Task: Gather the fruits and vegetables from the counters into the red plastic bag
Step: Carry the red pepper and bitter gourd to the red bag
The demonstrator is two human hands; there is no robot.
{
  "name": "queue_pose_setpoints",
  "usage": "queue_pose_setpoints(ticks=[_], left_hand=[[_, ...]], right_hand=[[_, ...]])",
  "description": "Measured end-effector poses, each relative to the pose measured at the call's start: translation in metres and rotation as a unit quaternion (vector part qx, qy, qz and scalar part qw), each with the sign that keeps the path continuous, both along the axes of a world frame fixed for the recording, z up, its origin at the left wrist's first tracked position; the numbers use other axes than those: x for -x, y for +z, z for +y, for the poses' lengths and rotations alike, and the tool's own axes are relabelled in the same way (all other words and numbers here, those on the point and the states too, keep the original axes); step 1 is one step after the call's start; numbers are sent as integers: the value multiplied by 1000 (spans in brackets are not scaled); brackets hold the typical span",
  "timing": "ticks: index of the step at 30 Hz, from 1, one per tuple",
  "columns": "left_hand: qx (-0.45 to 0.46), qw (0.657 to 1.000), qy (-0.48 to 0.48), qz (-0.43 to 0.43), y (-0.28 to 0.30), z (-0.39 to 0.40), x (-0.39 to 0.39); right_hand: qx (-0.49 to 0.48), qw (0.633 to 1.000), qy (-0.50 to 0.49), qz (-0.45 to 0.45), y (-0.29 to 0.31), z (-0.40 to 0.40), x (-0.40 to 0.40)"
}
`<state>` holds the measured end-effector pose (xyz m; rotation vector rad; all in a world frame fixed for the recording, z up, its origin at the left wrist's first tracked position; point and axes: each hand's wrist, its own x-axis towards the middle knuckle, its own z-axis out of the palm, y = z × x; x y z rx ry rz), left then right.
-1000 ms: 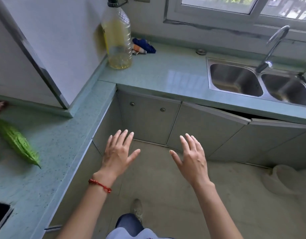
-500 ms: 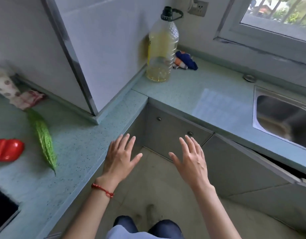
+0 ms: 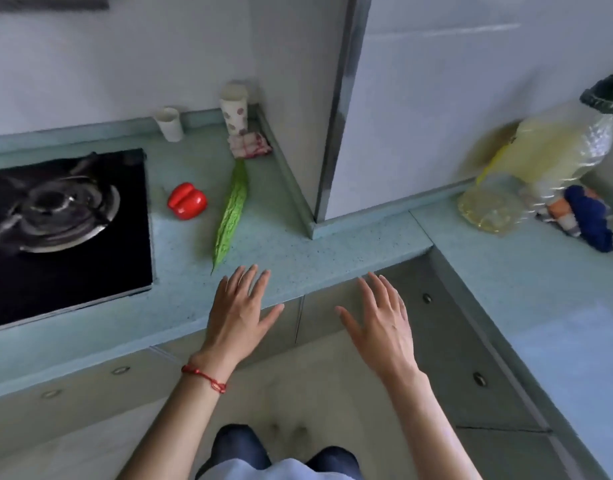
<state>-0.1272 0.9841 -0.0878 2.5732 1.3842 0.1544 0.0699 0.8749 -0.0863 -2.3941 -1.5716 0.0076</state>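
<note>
- Nearest, the left hand point(image 3: 241, 315) and right hand point(image 3: 381, 323) hover at the counter point(image 3: 298, 258) edge, fingers spread, holding nothing.
- The bitter gourd point(image 3: 230, 211) lies on the counter just beyond the left hand's fingertips, not touched.
- The red pepper point(image 3: 187, 201) sits left of the gourd, between it and the stove point(image 3: 66, 220).
- Beyond the gourd's far tip lies a folded cloth point(image 3: 249, 144), a spotted cup point(image 3: 234, 110) behind it.
</note>
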Motion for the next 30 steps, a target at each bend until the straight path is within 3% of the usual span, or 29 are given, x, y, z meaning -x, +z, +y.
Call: queue_pose_setpoints(ticks=[7, 14, 23, 30], left_hand=[[-1, 992, 128, 10, 3, -3, 44], [2, 986, 167, 17, 3, 23, 64], [-3, 987, 159, 4, -10, 97, 84], [8, 992, 125, 2, -25, 174, 100]], right_hand=[[6, 990, 137, 26, -3, 48, 24], [24, 980, 198, 24, -6, 95, 42], [41, 979, 197, 33, -13, 166, 65], [55, 980, 152, 116, -19, 227, 81]])
